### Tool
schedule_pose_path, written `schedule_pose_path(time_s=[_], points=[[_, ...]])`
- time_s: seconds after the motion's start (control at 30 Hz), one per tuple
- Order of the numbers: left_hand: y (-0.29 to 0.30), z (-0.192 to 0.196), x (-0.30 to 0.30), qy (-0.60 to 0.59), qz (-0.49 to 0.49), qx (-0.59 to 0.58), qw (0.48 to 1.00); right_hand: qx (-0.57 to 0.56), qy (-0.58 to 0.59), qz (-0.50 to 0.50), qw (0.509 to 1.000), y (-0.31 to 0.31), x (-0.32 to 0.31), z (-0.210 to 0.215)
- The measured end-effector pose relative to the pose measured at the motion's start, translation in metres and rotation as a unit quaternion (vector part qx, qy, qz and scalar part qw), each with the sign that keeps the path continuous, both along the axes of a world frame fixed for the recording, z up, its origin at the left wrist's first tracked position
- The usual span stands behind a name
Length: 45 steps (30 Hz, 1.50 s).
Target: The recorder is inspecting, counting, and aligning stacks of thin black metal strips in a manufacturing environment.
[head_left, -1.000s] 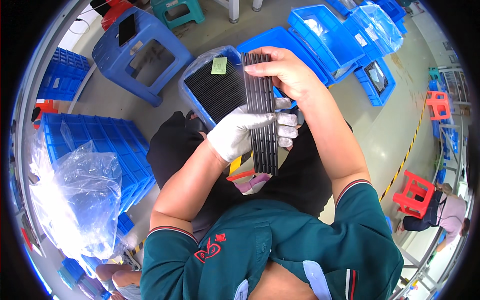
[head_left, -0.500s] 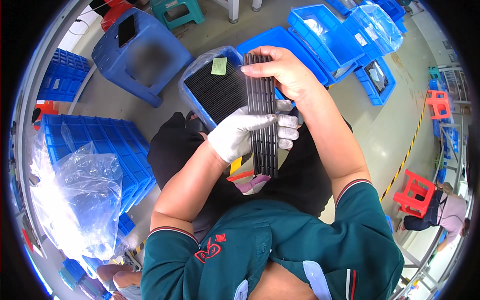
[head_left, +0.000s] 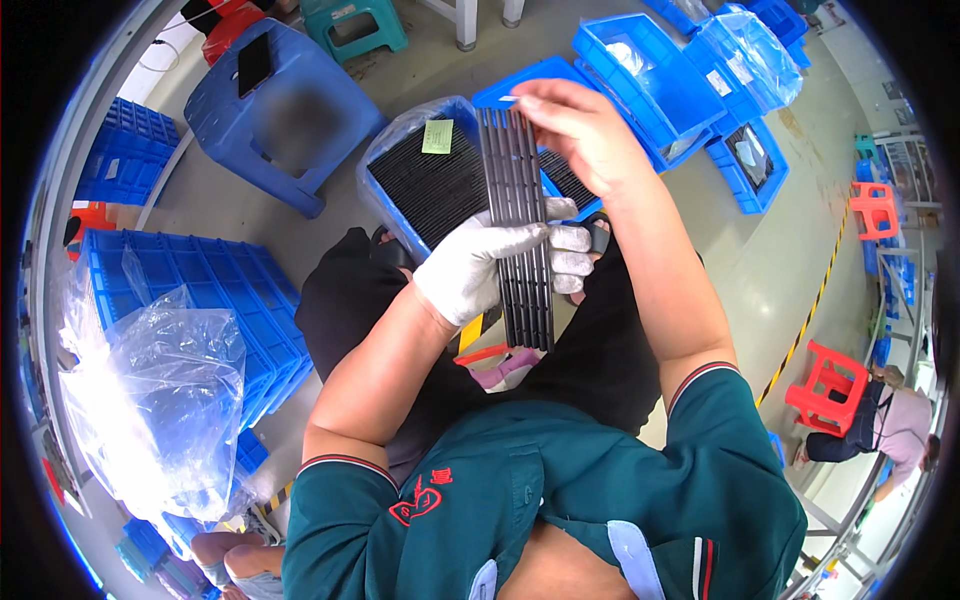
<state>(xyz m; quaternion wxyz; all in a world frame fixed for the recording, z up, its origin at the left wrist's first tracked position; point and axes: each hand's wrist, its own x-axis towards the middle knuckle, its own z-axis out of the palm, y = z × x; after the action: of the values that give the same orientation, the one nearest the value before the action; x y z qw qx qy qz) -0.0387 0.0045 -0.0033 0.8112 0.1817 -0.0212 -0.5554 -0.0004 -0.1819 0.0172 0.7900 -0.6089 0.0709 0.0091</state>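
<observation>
My left hand point(head_left: 465, 268), in a white-grey glove, is closed around several long black rods point(head_left: 513, 170) with evenly spaced marks or notches. They lie side by side, nearly upright in view, above my lap. My bare right hand point(head_left: 595, 135) is beside their upper end, thumb and fingers brought together. A tiny pale bit shows at its fingertips; I cannot make out what it is. Behind the rods stands a blue bin point(head_left: 388, 212) lined with clear plastic and packed with similar black rods point(head_left: 425, 190). A pale green paper slip point(head_left: 437, 137) lies on them.
A blue stool point(head_left: 225, 115) with a phone point(head_left: 254, 65) on it stands at the far left. Stacked blue crates point(head_left: 190, 270) and a clear plastic bag point(head_left: 175, 370) are at left. More blue bins point(head_left: 650, 85) stand far right; a red stool point(head_left: 828, 387) is at right, near another person point(head_left: 900, 425).
My right hand has let go of the rods' upper part and moved slightly up and right, off them. The left hand still holds the rods, whose upper end has shifted a little left.
</observation>
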Motion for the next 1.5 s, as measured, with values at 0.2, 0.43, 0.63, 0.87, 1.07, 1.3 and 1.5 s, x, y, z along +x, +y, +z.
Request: schedule_pose_path(time_s=[0.2, 0.43, 0.63, 0.87, 1.07, 1.3, 1.5], points=[[0.008, 0.003, 0.012, -0.02, 0.098, 0.029, 0.995, -0.054, -0.083, -0.035, 0.994, 0.001, -0.018, 0.019], [0.012, 0.003, 0.016, -0.039, 0.131, 0.059, 0.989, -0.189, -0.09, 0.012, 0.978, 0.023, -0.029, 0.016], [0.015, 0.004, 0.016, -0.046, 0.151, 0.086, 0.984, -0.247, -0.118, 0.005, 0.962, 0.034, -0.028, 0.012], [0.016, 0.007, 0.015, -0.05, 0.174, 0.113, 0.977, -0.386, -0.209, -0.011, 0.899, 0.044, -0.027, 0.016], [0.015, -0.005, 0.017, -0.121, 0.192, 0.206, 0.952, -0.642, -0.415, -0.049, 0.643, 0.06, -0.03, 0.013], [0.016, 0.0, 0.016, -0.061, 0.218, 0.166, 0.96, -0.617, -0.381, -0.036, 0.687, 0.054, -0.025, 0.012], [0.016, -0.001, 0.019, -0.072, 0.223, 0.161, 0.959, -0.598, -0.366, -0.048, 0.712, 0.054, -0.028, 0.014]])
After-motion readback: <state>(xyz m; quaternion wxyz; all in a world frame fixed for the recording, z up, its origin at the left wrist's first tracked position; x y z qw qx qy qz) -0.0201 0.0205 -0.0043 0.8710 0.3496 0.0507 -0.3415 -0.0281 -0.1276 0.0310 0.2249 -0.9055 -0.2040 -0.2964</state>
